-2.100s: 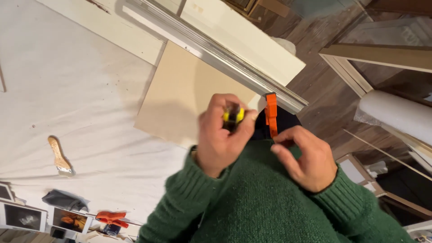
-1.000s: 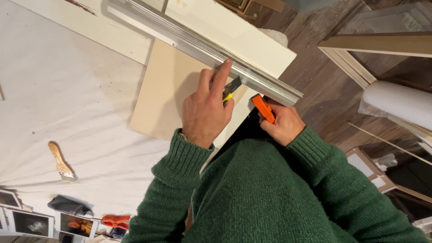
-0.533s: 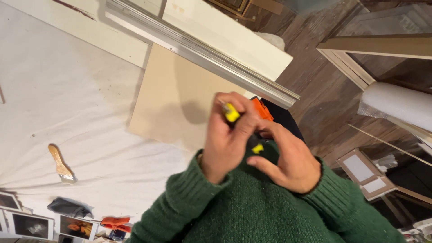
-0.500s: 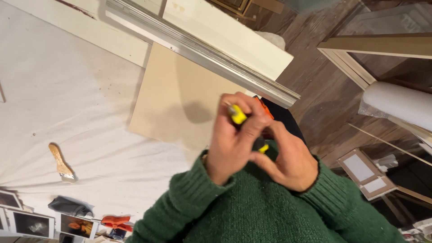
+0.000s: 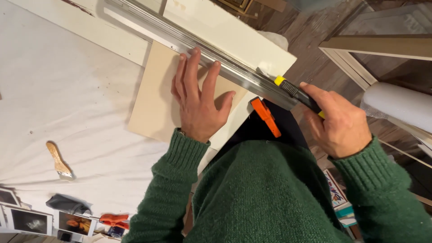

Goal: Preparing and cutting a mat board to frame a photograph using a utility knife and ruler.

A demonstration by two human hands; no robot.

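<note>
My left hand [image 5: 198, 101] lies flat, fingers spread, on a beige board [image 5: 155, 96], with its fingertips against a long metal straightedge [image 5: 189, 42]. My right hand [image 5: 337, 123] grips a black and yellow utility knife [image 5: 294, 90], whose tip meets the near end of the straightedge. An orange clamp handle [image 5: 266, 117] sticks out at the table edge between my two hands. Both arms wear green knitted sleeves.
A white cloth [image 5: 54, 90] covers the table. On it lie a small brush [image 5: 58, 159], several photo prints [image 5: 31, 220], a dark rag [image 5: 67, 203] and an orange tool [image 5: 114, 219]. A white panel [image 5: 225, 27] lies beyond the straightedge. A white roll [image 5: 398, 105] and frames stand at the right.
My hands were together in front of my chest around the knife. Now the left hand presses flat on the board and the right hand has brought the knife to the straightedge.
</note>
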